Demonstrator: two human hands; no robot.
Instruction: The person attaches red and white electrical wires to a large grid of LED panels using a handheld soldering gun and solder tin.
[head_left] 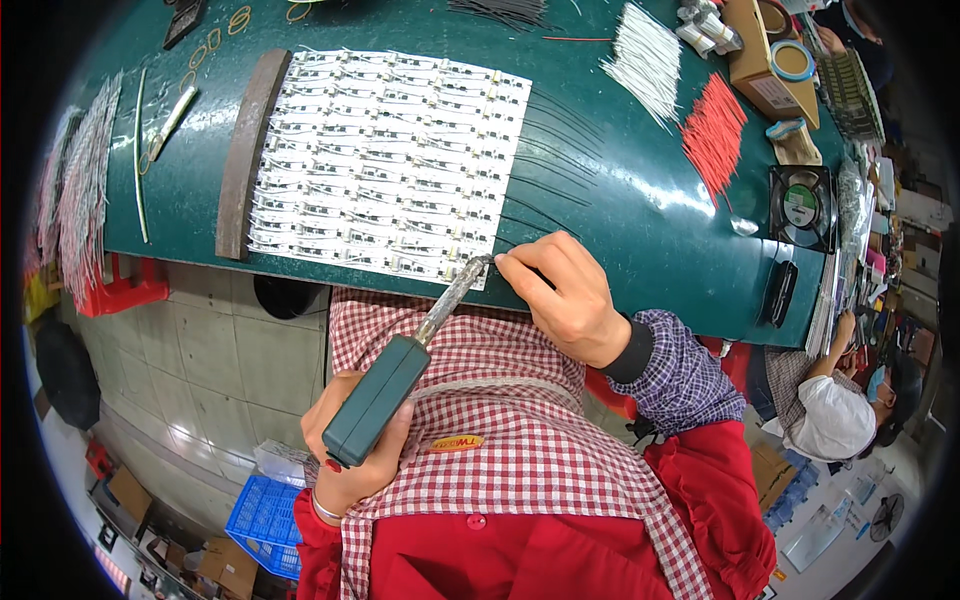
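Note:
My left hand (355,465) is wrapped round the green handle of a soldering iron (375,400). The iron's metal tip reaches the near right corner of a white panel of small circuit boards (385,165). At that same corner, the thumb and forefinger of my right hand (572,305) are pinched close to the tip. The end of a thin black wire seems to be between them, though my fingers mostly hide it. Several black wires (545,165) stick out from the panel's right edge over the green table. Many short white wires lie across the boards.
A dark bar (252,155) lies along the panel's left edge. Bundles of white wires (645,65) and red wires (714,135) lie at the far right, near a cardboard box (770,65) and a black fan (801,207). A co-worker (835,410) sits at the right.

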